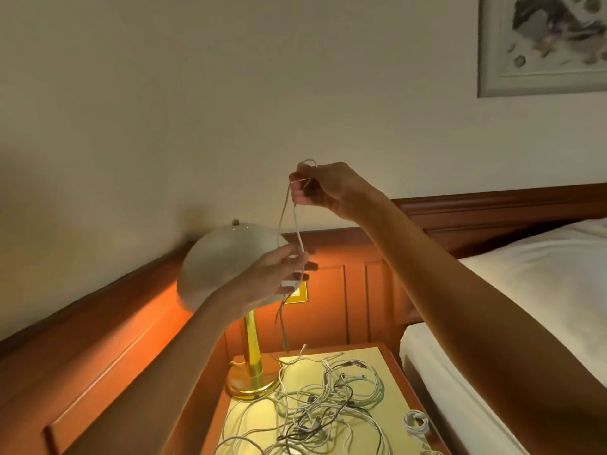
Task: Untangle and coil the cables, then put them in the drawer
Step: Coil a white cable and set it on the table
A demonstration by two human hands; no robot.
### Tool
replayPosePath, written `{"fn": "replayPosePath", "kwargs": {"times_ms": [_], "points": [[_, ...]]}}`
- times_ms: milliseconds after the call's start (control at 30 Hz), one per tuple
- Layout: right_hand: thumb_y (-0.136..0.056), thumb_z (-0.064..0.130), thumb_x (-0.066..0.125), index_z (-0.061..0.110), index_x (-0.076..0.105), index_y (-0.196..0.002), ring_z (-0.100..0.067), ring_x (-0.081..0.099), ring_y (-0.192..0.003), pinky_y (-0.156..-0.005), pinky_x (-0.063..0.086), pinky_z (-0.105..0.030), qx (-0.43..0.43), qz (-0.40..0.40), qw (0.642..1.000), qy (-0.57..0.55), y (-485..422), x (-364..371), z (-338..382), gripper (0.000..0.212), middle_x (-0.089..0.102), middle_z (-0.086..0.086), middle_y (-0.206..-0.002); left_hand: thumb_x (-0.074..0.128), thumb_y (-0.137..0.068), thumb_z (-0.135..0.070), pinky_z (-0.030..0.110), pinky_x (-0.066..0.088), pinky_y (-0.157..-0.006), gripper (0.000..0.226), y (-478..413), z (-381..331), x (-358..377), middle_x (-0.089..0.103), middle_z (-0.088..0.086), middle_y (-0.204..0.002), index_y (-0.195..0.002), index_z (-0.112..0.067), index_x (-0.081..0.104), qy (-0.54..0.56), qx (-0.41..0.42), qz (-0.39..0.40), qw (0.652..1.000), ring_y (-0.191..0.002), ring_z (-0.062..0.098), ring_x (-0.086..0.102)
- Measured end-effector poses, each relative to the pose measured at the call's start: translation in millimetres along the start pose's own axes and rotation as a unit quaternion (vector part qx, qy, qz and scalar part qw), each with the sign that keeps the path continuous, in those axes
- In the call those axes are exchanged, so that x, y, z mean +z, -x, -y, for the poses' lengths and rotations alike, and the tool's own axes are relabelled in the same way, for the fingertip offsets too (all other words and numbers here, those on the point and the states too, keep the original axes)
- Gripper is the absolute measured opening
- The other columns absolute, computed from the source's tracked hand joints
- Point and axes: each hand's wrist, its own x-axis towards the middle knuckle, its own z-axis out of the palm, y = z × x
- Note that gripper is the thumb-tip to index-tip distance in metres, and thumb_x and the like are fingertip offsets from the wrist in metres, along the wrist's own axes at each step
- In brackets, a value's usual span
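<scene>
Right forearm crosses up from the lower right corner; right hand (323, 187) is raised in front of the wall, fingers curled, pinching the top of a thin pale cable (297, 231). A small loop of it sticks up above the knuckles. Two strands hang down from that hand to the left hand (279, 274), which is lower, in front of the lamp (226, 257), with thumb and fingers closed round the strands. Below the left hand the cable's tail dangles, its end just above the surface (391, 362).

Tangled cables (328, 405) lie on the surface in one loose heap: mostly white and grey thin leads, one pale green, at least one black, strands overlapping with small connectors mixed in. Connectors are too small to read any marking. Small coiled cable (416, 421), white, sits apart from the heap at the surface's right edge.

Lamp has a white dome shade and brass stem and base, standing at the surface's back left, touching the heap's edge. Bed (525, 290) with white sheets is to the right, framed picture (542, 44) on the wall above.
</scene>
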Motion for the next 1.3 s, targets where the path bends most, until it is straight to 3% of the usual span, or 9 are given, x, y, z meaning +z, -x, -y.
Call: {"fn": "replayPosePath", "kwargs": {"times_ms": [233,333,467,633,833,1000,1100,1200,1300], "points": [[-0.101,0.031,0.056,-0.008,0.068,-0.104,-0.022,0.072,-0.066,-0.059,0.059,-0.028,0.045,-0.037,0.981,0.184,32.7,-4.6,14.6,0.041,0.074,-0.021,-0.095,0.051,-0.1,-0.028,0.034,0.052,-0.072,0.02,50.8,-9.8,-28.4,0.047,-0.005,-0.063,-0.097,-0.015,0.066,0.159,0.066,-0.108,0.979,-0.062,0.014,0.055],[-0.098,0.059,0.046,-0.006,0.07,-0.086,-0.023,0.067,-0.05,-0.053,0.057,-0.03,0.14,-0.051,0.879,0.453,52.6,-3.8,12.4,0.071,0.073,-0.019,-0.072,0.049,-0.101,-0.028,0.025,0.044,-0.059,0.02,58.6,-26.6,-41.2,0.043,-0.008,-0.062,-0.096,-0.019,0.067,0.131,0.081,-0.148,0.977,-0.055,0.008,0.043],[-0.09,0.072,0.046,0.008,0.062,-0.074,-0.018,0.064,-0.053,-0.067,0.056,-0.031,-0.05,-0.137,0.761,0.632,75.5,4.5,1.7,0.069,0.066,-0.005,-0.063,0.048,-0.103,-0.028,0.019,0.036,-0.051,0.023,62.0,-46.1,-42.7,0.043,-0.01,-0.062,-0.096,-0.019,0.068,0.075,0.102,-0.141,0.982,-0.051,0.004,0.037],[-0.099,0.039,0.054,0.013,0.066,-0.107,-0.018,0.07,-0.072,-0.059,0.055,-0.028,-0.011,0.138,0.915,0.379,99.2,15.6,-25.5,0.03,0.07,-0.002,-0.099,0.046,-0.103,-0.028,0.017,0.033,-0.049,0.025,61.6,-54.1,-33.1,0.042,-0.008,-0.066,-0.1,-0.017,0.068,0.048,0.089,-0.115,0.988,-0.05,0.002,0.036],[-0.099,0.027,0.061,0.005,0.072,-0.081,-0.019,0.065,-0.053,-0.05,0.051,-0.028,-0.113,-0.017,0.955,0.275,92.1,14.1,-39.0,0.031,0.07,-0.004,-0.068,0.046,-0.101,-0.038,0.022,0.043,-0.059,0.03,71.0,-42.5,-41.6,0.045,-0.006,-0.065,-0.1,-0.018,0.067,0.029,0.049,-0.036,0.998,-0.058,0.009,0.047],[-0.098,0.027,0.061,0.003,0.073,-0.084,-0.015,0.061,-0.044,-0.044,0.051,-0.024,-0.142,-0.129,0.935,0.297,81.3,12.3,-9.2,0.03,0.072,-0.012,-0.075,0.049,-0.093,-0.045,0.037,0.054,-0.083,0.032,86.3,-9.1,-55.1,0.043,-0.002,-0.065,-0.082,-0.016,0.059,0.063,0.009,0.01,0.998,-0.077,0.027,0.062],[-0.094,0.035,0.066,0.014,0.068,-0.117,-0.012,0.065,-0.063,-0.062,0.055,-0.026,-0.088,-0.09,0.879,0.46,81.7,7.7,-14.1,0.031,0.072,-0.004,-0.091,0.045,-0.098,-0.041,0.033,0.047,-0.07,0.028,89.5,-12.9,-52.9,0.033,-0.005,-0.061,-0.084,-0.018,0.052,0.099,0.013,-0.038,0.994,-0.057,0.014,0.048],[-0.084,0.05,0.073,0.036,0.04,-0.149,-0.021,0.058,-0.112,-0.1,0.045,-0.035,-0.179,-0.014,0.802,0.569,88.5,12.3,-27.1,0.074,0.057,-0.004,-0.13,0.041,-0.101,-0.039,0.025,0.038,-0.058,0.028,88.5,-31.3,-45.5,0.027,-0.007,-0.059,-0.083,-0.019,0.049,0.088,0.044,-0.045,0.994,-0.051,0.008,0.031],[-0.096,0.037,0.062,0.023,0.065,-0.129,-0.012,0.067,-0.106,-0.094,0.053,-0.032,-0.186,0.097,0.833,0.512,99.1,23.2,-29.6,0.035,0.07,0.0,-0.122,0.041,-0.103,-0.035,0.019,0.037,-0.052,0.027,88.4,-48.3,-35.5,0.027,-0.006,-0.061,-0.085,-0.018,0.051,0.089,0.058,-0.015,0.994,-0.05,0.007,0.029]]}}
